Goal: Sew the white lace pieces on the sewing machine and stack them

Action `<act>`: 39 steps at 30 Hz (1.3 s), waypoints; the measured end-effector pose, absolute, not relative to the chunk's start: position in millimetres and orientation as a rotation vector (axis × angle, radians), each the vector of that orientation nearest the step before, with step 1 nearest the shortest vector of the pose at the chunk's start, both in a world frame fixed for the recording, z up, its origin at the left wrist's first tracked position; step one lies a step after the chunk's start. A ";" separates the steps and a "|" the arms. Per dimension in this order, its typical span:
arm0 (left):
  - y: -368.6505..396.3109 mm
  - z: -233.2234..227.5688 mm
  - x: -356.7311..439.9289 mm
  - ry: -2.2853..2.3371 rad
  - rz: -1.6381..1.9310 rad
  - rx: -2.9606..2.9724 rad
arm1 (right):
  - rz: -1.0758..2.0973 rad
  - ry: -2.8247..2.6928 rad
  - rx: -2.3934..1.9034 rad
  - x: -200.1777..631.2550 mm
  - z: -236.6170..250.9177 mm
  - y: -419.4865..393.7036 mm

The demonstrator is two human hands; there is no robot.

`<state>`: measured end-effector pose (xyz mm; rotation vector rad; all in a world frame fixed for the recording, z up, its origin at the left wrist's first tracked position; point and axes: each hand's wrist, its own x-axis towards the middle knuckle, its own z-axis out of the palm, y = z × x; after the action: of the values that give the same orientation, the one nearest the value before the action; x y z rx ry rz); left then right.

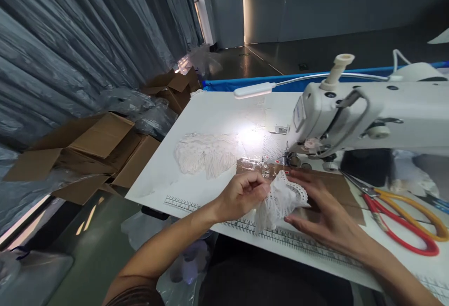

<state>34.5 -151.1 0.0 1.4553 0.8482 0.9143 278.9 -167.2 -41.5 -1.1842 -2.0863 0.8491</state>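
Hanging between both grips (243, 194) (324, 210), white lace (285, 198)

White scalloped lace (286, 198) lies crumpled over the table's (154, 175) near edge.

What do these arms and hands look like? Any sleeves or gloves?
The left hand and right hand are ungloved grips. The left forearm and right forearm are uncovered; a dark left sleeve shows at the bottom edge. No right sleeve shows.

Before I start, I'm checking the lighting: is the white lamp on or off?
On: bright light pools on the table beneath the lamp.
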 end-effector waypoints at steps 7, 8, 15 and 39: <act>-142.8 -1.3 50.3 0.784 0.631 1.146 | 1.684 -1.895 -1.306 264.0 -30.1 -190.6; -140.8 -1.7 50.7 0.803 0.586 1.183 | 1.713 -1.878 -1.322 263.6 -29.0 -191.5; -120.2 3.6 35.3 1.116 0.519 1.719 | 1.990 -1.706 -1.143 289.0 -21.4 -159.2; -68.6 -34.2 42.7 0.660 0.394 2.608 | 0.676 -1.732 -1.870 311.3 -37.0 -111.0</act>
<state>42.7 -68.6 -34.2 2.6078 0.6595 0.3942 311.3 -111.0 -37.0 -1.8696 -1.7319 0.6758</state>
